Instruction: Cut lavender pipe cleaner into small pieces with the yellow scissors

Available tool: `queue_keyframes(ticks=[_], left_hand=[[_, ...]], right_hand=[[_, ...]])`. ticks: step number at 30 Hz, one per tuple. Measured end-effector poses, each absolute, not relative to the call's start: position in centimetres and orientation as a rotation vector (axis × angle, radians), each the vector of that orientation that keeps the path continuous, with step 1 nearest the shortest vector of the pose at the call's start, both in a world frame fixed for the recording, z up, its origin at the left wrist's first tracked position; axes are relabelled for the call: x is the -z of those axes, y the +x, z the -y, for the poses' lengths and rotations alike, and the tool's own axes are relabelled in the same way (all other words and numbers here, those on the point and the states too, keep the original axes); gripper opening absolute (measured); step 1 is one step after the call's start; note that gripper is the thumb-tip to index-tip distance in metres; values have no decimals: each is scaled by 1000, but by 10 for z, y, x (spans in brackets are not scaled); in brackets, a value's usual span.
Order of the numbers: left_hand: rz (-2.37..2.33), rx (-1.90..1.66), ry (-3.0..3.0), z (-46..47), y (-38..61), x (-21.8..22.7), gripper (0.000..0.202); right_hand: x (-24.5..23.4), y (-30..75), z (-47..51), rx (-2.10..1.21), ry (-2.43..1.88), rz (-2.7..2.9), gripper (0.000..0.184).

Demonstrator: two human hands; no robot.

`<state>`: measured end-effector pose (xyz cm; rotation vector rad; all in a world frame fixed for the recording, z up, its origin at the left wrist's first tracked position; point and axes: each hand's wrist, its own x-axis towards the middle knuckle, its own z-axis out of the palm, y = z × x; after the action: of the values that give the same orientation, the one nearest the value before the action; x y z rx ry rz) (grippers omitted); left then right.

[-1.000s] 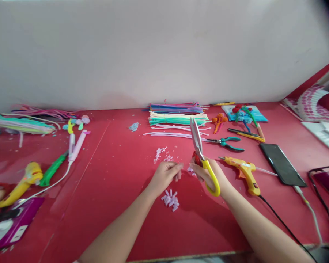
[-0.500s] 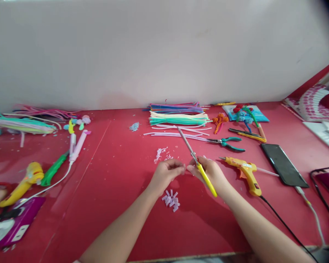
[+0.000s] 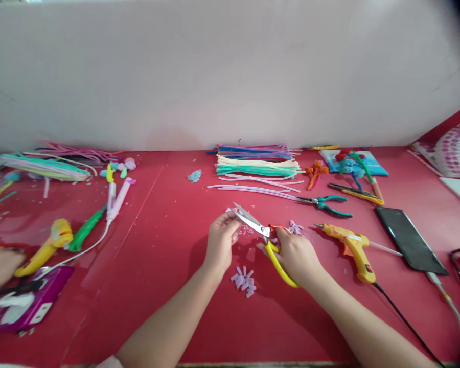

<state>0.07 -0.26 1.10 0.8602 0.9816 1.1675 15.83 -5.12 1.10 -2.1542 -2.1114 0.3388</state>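
In my right hand (image 3: 297, 255) is a pair of scissors (image 3: 255, 224) with yellow handles, its blades slightly apart and pointing up and left. The blade tips reach the fingertips of my left hand (image 3: 220, 240). That hand is closed in a pinch; whatever is between its fingers is too small to make out. Just below the hands lies a small pile of short lilac pipe cleaner pieces (image 3: 244, 282). A second lilac pile (image 3: 295, 227) shows beyond my right hand, and lilac fluff (image 3: 247, 230) is scattered behind the scissors.
Long lilac pipe cleaners (image 3: 253, 190) and banded bundles (image 3: 258, 166) lie at the back. To the right are pliers (image 3: 324, 202), a yellow glue gun (image 3: 348, 245) and a phone (image 3: 410, 240). Another person's hand (image 3: 2, 271) is at the left, near a second glue gun (image 3: 49, 245).
The scissors have swung from lying over my right hand to having their blades apart at my left fingertips. My left hand has turned more upright. The view has shifted slightly left.
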Motion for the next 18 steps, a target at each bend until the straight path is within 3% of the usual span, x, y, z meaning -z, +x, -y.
queue_keyframes(ticks=[18], left_hand=[[-1025,-1182,864,3,1,-15,13]], right_hand=[[-7,161,51,-245,-2137,2162,41]])
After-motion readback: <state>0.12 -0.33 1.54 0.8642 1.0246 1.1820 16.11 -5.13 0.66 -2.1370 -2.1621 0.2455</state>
